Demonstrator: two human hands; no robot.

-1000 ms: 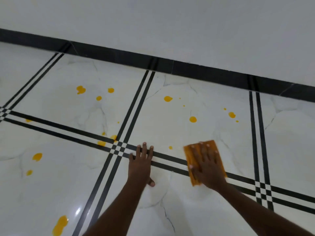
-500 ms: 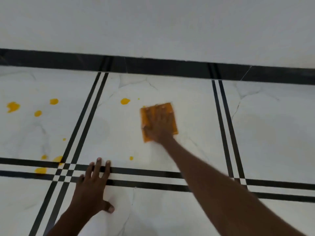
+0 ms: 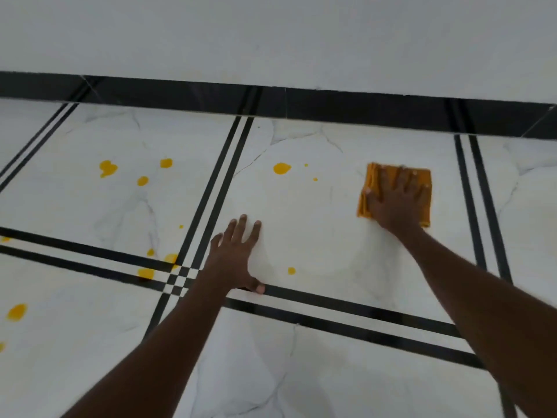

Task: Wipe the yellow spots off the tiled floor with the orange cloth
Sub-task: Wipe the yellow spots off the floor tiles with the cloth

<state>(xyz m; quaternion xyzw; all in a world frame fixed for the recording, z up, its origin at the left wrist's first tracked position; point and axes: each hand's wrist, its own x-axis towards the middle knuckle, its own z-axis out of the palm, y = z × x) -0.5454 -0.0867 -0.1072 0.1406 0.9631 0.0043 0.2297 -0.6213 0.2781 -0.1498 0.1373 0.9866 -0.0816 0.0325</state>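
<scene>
On white tile, right hand flattens orange cloth.

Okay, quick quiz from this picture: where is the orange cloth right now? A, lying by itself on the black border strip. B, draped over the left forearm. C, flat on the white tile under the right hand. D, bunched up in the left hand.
C: the folded orange cloth lies flat on the white marbled floor tile with the right hand spread on top, while the left hand rests bare on the tile.
</scene>
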